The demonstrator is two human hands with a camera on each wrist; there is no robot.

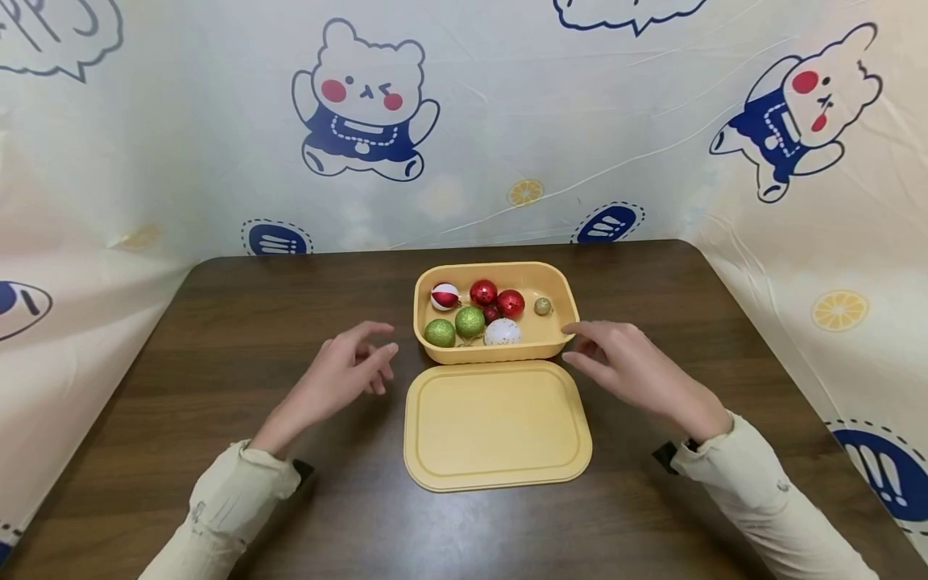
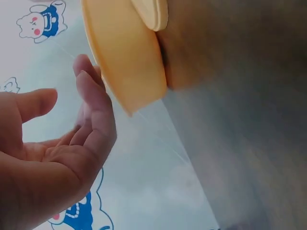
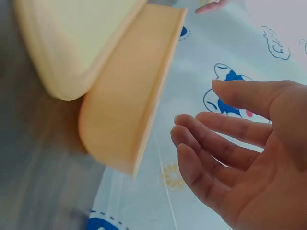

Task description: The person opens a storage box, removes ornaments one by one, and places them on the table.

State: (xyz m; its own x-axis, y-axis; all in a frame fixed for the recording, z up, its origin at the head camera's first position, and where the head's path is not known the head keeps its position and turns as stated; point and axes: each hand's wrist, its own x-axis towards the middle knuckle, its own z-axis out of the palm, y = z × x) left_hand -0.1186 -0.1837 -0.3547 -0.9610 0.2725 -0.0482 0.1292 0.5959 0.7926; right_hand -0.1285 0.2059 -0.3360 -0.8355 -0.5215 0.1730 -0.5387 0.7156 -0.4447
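Hands (image 1: pixel 346 372) (image 1: pixel 629 362) near box (image 1: pixel 496 353) of baubles (image 1: pixel 470 321)

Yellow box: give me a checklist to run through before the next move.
1. Yellow box upright on the table: ok.
2. Baubles inside the box: ok for all in view.
3. Lid off, lying flat on the near side: ok.
4. Left hand empty and clear of the box: ok.
5. Right hand clear of the box: cannot tell; it overlaps the rim in the head view.
6. Firm grip on the box: not ok, neither hand holds it.
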